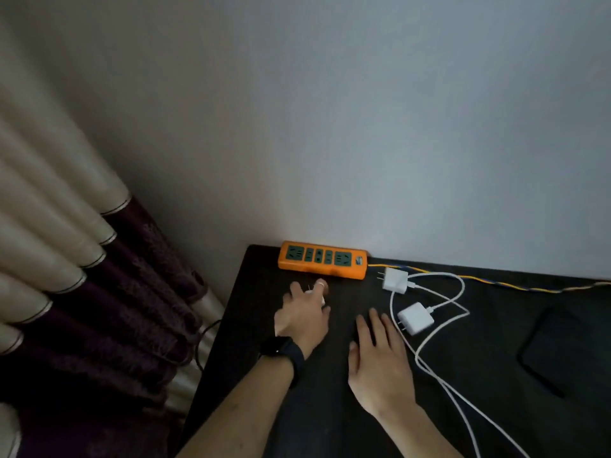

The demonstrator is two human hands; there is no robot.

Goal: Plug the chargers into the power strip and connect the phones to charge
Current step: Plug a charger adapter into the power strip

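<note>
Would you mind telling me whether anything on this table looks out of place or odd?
The power strip is fed by a twisted yellow-and-blue wire rather than a sheathed cord, which looks improvised. The white charger cables also cross in a loop.

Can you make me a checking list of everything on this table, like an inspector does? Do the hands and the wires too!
Surface: dark table, set against the wall.
Job's things: orange power strip at the back edge, all sockets empty; two white chargers lying unplugged to its right; one dark phone lying flat at far right.
Clutter: nothing seen.
Hands: left hand grips a small white plug just in front of the strip; right hand lies flat on the table, fingers straight.
Cables: white cables loop from the two chargers; a yellow-and-blue cord leaves the strip rightward.
Surroundings: pale wall; cream-and-purple curtain at left.
</note>
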